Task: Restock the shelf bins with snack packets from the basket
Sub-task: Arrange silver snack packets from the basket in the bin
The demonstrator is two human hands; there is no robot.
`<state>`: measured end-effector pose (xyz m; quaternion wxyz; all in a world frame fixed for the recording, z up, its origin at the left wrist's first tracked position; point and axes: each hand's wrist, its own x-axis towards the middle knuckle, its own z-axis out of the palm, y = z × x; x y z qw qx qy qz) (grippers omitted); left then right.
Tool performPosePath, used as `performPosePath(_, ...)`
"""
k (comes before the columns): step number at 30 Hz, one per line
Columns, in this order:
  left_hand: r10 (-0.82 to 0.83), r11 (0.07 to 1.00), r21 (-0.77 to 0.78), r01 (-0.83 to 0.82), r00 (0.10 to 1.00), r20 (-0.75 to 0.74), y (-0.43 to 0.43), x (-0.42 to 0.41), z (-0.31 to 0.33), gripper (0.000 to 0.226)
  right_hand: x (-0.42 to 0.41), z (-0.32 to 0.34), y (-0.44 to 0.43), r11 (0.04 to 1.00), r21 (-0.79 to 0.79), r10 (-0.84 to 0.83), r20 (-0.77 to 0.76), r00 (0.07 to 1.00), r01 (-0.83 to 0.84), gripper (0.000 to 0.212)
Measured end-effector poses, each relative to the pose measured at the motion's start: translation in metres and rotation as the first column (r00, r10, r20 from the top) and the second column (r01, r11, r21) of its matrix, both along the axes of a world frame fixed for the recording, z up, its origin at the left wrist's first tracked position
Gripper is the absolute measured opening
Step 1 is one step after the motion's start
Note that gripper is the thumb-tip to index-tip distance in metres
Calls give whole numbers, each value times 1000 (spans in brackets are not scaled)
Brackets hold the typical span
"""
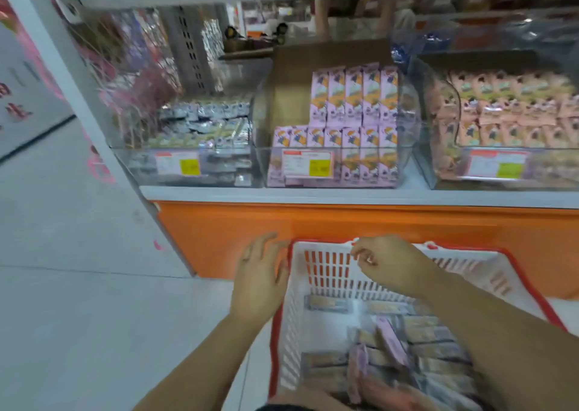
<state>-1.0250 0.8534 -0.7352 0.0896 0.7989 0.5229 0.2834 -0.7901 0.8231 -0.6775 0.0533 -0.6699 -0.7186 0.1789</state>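
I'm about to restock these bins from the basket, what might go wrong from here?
The packets in the basket lie jumbled, purple among silvery ones, so one could land in the wrong bin. The purple packets in the middle bin stand upright in rows; pushing more in might topple them. Your left hand lies open beside the basket, and I cannot tell whether your right hand grips its rim, so it may shift.

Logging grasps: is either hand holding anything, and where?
Unclear: right hand curls its fingers over the far rim of the basket, grip blurred. Left hand open at the corner.
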Motion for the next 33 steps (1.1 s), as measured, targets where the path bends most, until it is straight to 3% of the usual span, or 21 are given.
performPosePath(3,0,957,-291,6,1000,19,-7,15,-37,45,23,-43,-6,986,-163,-32,16,999,34,30)
performPosePath(5,25,929,-370,0,998,65,-12,22,-50,49,32,-65,-11,970,-236,-56,8,998,56,29)
performPosePath(10,66,938,-346,-20,990,121,-15,28,-55,47,39,-123,-9,931,-344,-149,-51,988,122,32)
performPosePath(15,75,932,-363,-20,988,138,-14,28,-58,45,15,-173,8,920,-379,-131,-60,990,98,45)
performPosePath(21,108,919,-392,-41,983,149,-14,29,-58,45,-19,-218,26,864,-501,117,102,988,-51,52)
performPosePath(29,107,908,-418,-25,979,174,-13,25,-60,44,-23,-233,20,827,-558,243,248,938,-66,47)
performPosePath(31,97,911,-412,-14,979,182,-13,25,-60,44,-23,-226,20,816,-572,215,178,960,-77,43)
performPosePath(33,85,914,-406,-4,979,184,-12,25,-60,45,-23,-210,23,792,-608,71,-11,997,-63,33)
